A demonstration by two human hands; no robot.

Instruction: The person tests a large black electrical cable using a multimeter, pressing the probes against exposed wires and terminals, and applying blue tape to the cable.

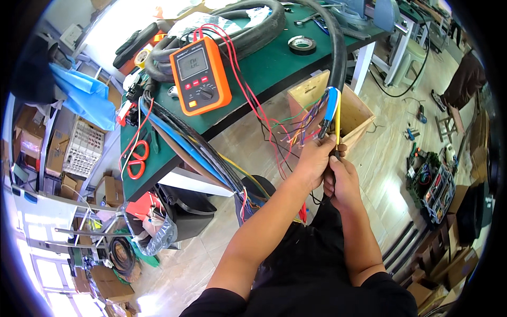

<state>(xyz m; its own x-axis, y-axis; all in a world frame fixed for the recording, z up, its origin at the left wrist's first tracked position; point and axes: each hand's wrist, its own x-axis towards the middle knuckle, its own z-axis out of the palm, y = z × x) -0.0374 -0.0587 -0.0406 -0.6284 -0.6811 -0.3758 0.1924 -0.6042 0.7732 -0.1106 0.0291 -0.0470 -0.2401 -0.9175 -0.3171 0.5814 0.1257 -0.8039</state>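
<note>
A thick black cable (338,47) hangs off the table's edge, its stripped end fanning into blue, yellow and thin multicoloured wires. My left hand (315,159) is closed at that end, its fingers pinching round the yellow wire (338,113) beside the blue wire (331,104). Just below and to the right, my right hand (344,180) is closed around a slim black piece, mostly hidden by the fingers, that meets the yellow wire's lower end. An orange multimeter (198,79) rests on the green table, with red test leads (248,87) running from its top toward my hands.
On the green table (253,87) are red-handled scissors (138,158), a tape roll (302,45) and coiled black hose (259,39). Another wire bundle (195,148) hangs over the near edge. Below stand a wooden box (359,113), a bin (185,211) and a toolbox (430,185).
</note>
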